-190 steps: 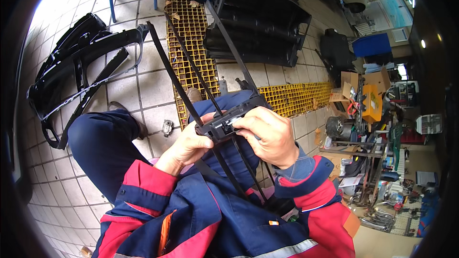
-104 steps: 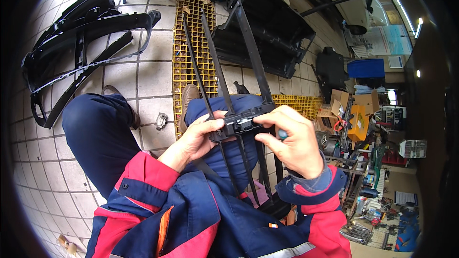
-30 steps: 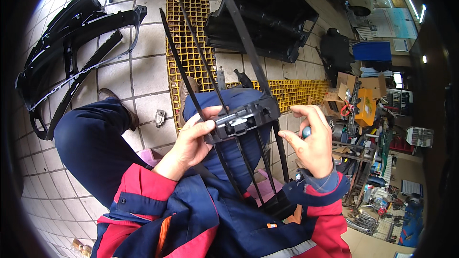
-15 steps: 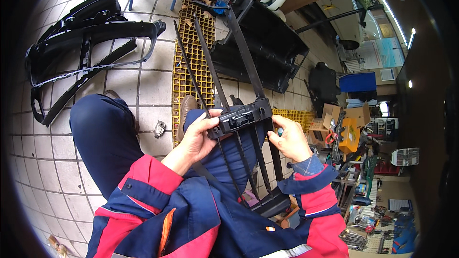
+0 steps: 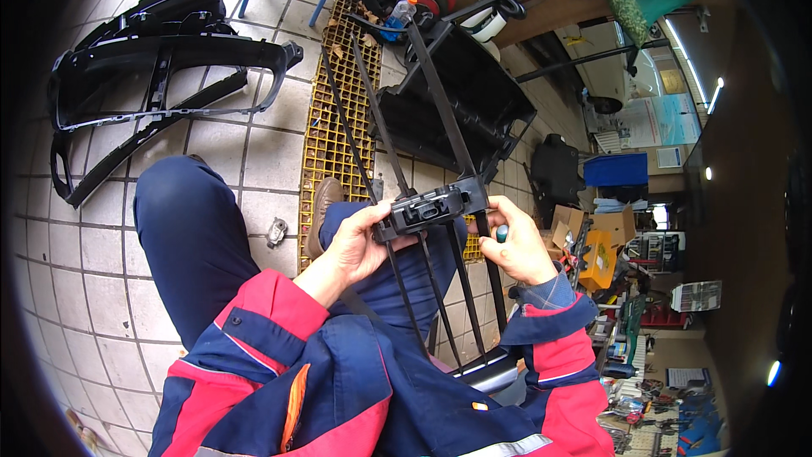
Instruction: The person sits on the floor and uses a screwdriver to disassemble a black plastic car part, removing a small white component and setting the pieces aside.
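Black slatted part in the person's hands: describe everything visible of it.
The black slatted part looks like plastic: long, narrow slats crossed by a blocky housing with a recessed, roughly rectangular centre. It overlaps the right thigh in view, slats running away from the person. The left hand grips the housing's left end, thumb in front. The right hand, holding a teal-ended object, is at the rightmost slat; contact is unclear.

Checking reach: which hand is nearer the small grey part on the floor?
Left. The left hand is to the right of the grey part; the right hand is farther right.
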Motion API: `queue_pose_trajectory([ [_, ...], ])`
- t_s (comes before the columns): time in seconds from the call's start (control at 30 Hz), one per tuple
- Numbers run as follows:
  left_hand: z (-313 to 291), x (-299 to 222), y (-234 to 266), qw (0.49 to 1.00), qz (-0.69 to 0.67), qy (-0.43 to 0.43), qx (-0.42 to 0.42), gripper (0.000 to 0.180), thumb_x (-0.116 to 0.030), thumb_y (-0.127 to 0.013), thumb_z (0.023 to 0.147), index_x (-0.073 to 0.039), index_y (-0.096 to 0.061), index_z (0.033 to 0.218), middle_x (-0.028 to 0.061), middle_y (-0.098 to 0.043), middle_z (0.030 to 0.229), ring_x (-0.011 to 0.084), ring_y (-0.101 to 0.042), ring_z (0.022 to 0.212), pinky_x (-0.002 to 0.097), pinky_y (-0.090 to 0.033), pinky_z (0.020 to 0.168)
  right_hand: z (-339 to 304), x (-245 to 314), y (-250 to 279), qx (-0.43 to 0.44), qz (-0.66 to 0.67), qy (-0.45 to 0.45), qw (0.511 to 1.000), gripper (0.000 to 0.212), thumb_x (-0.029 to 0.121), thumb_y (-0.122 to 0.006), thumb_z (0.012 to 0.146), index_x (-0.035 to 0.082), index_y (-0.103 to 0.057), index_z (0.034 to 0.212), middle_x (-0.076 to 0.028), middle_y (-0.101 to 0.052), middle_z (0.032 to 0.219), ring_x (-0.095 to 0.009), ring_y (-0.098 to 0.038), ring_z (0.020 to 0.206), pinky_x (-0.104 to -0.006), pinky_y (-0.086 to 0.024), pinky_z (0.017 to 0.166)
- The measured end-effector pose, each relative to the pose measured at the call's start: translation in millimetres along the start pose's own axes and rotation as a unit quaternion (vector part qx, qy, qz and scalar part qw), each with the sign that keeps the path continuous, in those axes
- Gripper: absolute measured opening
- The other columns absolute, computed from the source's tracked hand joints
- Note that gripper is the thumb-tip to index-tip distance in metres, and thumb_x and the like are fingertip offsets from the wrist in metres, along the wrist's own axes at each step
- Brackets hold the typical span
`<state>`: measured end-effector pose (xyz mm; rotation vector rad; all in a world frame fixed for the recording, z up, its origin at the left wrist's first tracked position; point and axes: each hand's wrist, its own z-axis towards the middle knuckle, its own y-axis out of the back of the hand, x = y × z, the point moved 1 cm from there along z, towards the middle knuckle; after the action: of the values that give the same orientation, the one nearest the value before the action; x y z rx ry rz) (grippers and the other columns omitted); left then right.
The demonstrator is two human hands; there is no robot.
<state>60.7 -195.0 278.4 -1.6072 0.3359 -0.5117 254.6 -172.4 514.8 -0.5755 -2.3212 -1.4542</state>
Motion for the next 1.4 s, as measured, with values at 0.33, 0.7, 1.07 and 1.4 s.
queue_pose_trajectory([
  [0.33,-1.2,-1.5,-5.6,0.999,-0.021,0.023,0.012,0.061,-0.037,-0.076,0.105,0.005,-0.064,0.147,0.0277,-0.072,0.144,0.0499,-0.064,0.141,0.0662,-0.044,0.13,0.7,8.6,2.1,-0.013,-0.032,0.038,0.999,0.06,0.01,-0.082,0.089,0.008,-0.065,0.147,-0.004,-0.079,0.11,-0.008,-0.063,0.082,-0.0285,-0.054,0.076],
  [0.7,-8.8,-7.4,-17.2,0.994,0.029,0.039,0.097,0.083,-0.022,-0.086,0.096,-0.003,-0.048,0.167,0.0134,-0.066,0.157,0.0299,-0.064,0.146,0.0571,-0.047,0.127,1.6,7.0,6.2,-0.031,-0.048,0.097,0.994,0.058,-0.004,-0.077,0.086,0.005,-0.067,0.143,-0.001,-0.074,0.117,-0.005,-0.058,0.09,-0.0237,-0.049,0.079],
  [1.07,-6.4,-4.8,-15.1,0.998,0.015,0.034,0.058,0.083,-0.018,-0.086,0.094,-0.003,-0.047,0.166,0.0156,-0.067,0.154,0.0324,-0.064,0.144,0.0616,-0.048,0.125,2.4,4.1,5.1,-0.025,-0.093,0.048,0.994,0.06,0.006,-0.084,0.089,0.008,-0.066,0.147,-0.009,-0.076,0.112,-0.021,-0.072,0.105,-0.0369,-0.058,0.096],
  [1.4,-11.4,-9.3,-31.5,0.993,0.066,0.034,0.091,0.101,-0.023,-0.093,0.086,-0.004,-0.043,0.172,0.0139,-0.06,0.165,0.0306,-0.06,0.15,0.0541,-0.043,0.13,3.5,-2.1,3.5,-0.038,-0.046,0.084,0.995,0.058,-0.002,-0.08,0.087,0.006,-0.067,0.143,0.002,-0.072,0.113,-0.004,-0.05,0.083,-0.0235,-0.046,0.074],
])
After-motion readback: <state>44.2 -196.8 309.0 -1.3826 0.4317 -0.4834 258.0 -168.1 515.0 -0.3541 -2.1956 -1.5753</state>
